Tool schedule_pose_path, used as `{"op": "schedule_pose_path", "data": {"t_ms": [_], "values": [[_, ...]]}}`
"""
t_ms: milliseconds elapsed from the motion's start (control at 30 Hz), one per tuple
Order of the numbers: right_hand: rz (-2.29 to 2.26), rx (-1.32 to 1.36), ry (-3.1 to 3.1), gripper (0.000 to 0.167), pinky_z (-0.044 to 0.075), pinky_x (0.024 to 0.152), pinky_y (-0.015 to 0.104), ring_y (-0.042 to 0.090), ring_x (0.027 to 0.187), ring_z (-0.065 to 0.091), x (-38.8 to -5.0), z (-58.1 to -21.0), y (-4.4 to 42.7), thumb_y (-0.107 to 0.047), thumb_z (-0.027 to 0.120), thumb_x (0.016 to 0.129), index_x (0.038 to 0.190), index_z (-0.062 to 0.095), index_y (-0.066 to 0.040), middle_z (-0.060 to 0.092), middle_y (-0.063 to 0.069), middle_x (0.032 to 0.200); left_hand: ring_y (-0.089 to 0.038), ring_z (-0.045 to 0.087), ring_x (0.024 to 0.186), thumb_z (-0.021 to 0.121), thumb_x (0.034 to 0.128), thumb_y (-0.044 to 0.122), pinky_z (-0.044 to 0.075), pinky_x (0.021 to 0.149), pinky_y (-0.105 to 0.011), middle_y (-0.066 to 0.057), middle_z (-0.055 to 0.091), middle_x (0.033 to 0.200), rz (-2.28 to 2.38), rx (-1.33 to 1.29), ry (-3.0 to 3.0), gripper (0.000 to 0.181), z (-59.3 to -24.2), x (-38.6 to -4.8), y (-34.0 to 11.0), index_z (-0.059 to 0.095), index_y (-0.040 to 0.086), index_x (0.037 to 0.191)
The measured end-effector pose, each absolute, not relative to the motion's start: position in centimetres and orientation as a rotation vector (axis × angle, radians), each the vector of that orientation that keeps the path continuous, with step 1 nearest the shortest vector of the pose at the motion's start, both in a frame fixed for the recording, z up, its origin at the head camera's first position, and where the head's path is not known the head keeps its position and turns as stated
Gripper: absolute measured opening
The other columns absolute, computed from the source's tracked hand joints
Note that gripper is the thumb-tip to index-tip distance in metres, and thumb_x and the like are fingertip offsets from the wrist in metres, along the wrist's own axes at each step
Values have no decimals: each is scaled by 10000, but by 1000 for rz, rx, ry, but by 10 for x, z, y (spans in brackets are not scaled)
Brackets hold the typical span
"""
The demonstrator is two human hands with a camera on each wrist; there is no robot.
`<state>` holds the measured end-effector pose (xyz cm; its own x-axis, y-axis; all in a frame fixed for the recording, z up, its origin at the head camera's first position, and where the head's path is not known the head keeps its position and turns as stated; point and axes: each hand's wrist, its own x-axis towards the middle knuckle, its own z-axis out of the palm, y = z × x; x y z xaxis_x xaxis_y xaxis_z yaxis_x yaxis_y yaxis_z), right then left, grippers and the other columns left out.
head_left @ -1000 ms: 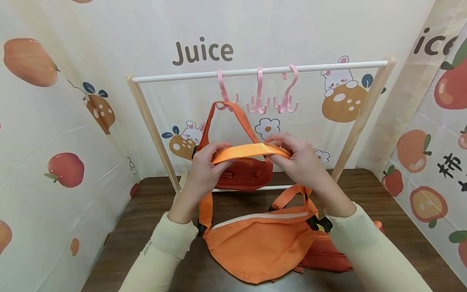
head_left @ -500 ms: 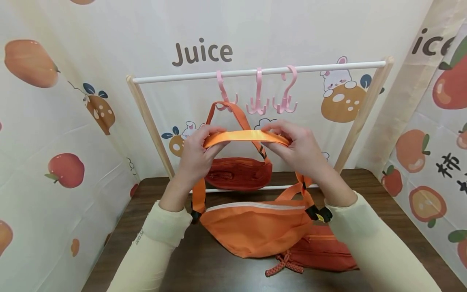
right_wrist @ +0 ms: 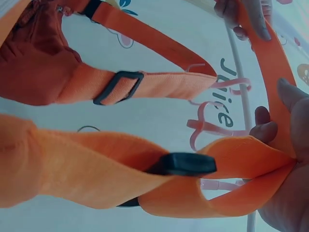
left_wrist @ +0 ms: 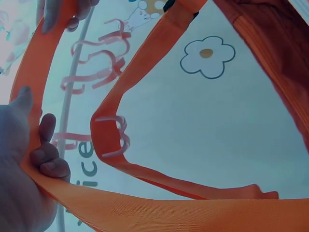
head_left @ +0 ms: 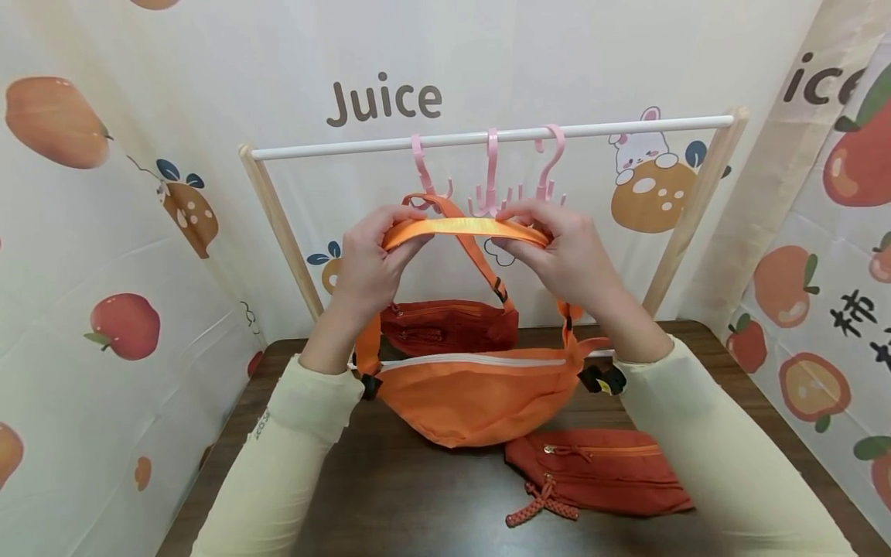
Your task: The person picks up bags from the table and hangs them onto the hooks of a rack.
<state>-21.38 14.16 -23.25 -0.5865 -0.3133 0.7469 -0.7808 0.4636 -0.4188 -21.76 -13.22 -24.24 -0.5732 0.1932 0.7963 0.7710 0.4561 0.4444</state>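
Note:
Both hands hold up the strap [head_left: 462, 226] of an orange bag [head_left: 473, 398], which hangs below them over the table. The left hand [head_left: 370, 259] grips the strap's left part between thumb and fingers; in the left wrist view that hand [left_wrist: 24, 164] has the strap across its palm. The right hand [head_left: 567, 251] pinches the strap's right part, and in the right wrist view the hand [right_wrist: 289, 145] holds it with a black buckle [right_wrist: 188, 164] on the strap nearby. Behind, a dark red bag [head_left: 452, 325] hangs by its strap from the left pink hook [head_left: 421, 166].
A rack with a white rail [head_left: 313, 148] and wooden posts stands at the back. Two more pink hooks [head_left: 492, 166] hang on it, just beyond the hands. Another red bag [head_left: 605, 472] lies on the table [head_left: 390, 495] at the right, its braided cord toward the front.
Both hands have risen with the strap, toward the hooks. The orange bag has lifted and moved back, uncovering more of the red bag on the table.

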Motion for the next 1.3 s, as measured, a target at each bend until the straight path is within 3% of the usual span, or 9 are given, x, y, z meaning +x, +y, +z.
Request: {"op": "schedule_pose_path", "data": {"t_ms": [167,433,600,767,1000,1100,1300], "values": [[1043,902,-2101,266,473,595,239,93,682,632,-221,-224,140,-119,827,945,1197,750,-84,743,13,889,-183,654,985,794,963,145,569,887,-303,-107,737,1174,-1099,-800,-1999,275,-232,-224,-130,738,15,1199],[1017,868,-2082,234,405,622,280,155,712,538,-235,-224,140,-153,823,952,1166,753,-87,720,39,921,-138,618,976,787,972,176,563,883,-295,-65,726,1152,-1102,-775,-2021,256,-229,-240,-125,751,57,1196],[980,823,-2071,167,437,682,279,158,795,570,-245,-230,141,-156,791,980,1119,773,-66,738,45,967,-168,618,1006,754,1005,204,556,897,-304,-65,726,1160,-1132,-738,-2058,237,-233,-253,-118,758,62,1195],[928,744,-2089,193,485,740,308,195,861,596,-250,-235,141,-149,725,1027,1182,771,-42,722,88,1025,-202,625,1047,695,1051,232,548,922,-308,-73,732,1162,-1133,-695,-2084,252,-237,-261,-109,758,56,1221],[888,613,-2140,258,489,727,334,237,884,534,-254,-240,137,-218,637,1084,1230,739,-31,622,120,1052,-203,656,1055,659,1073,245,534,954,-306,-71,755,1188,-1076,-612,-2100,272,-239,-267,-97,757,70,1257],[880,593,-2129,274,475,707,327,236,859,519,-256,-241,136,-243,621,1092,1221,734,-29,629,111,1021,-193,667,1000,655,1075,271,538,905,-287,-63,769,1177,-1039,-564,-2113,287,-239,-268,-93,761,83,1263],[859,596,-2096,267,453,706,321,241,811,518,-260,-241,135,-248,611,1096,1218,719,-37,663,106,967,-178,660,831,633,1083,340,531,722,-316,-53,779,980,-993,-499,-2118,311,-239,-268,-87,775,112,1240]]}}
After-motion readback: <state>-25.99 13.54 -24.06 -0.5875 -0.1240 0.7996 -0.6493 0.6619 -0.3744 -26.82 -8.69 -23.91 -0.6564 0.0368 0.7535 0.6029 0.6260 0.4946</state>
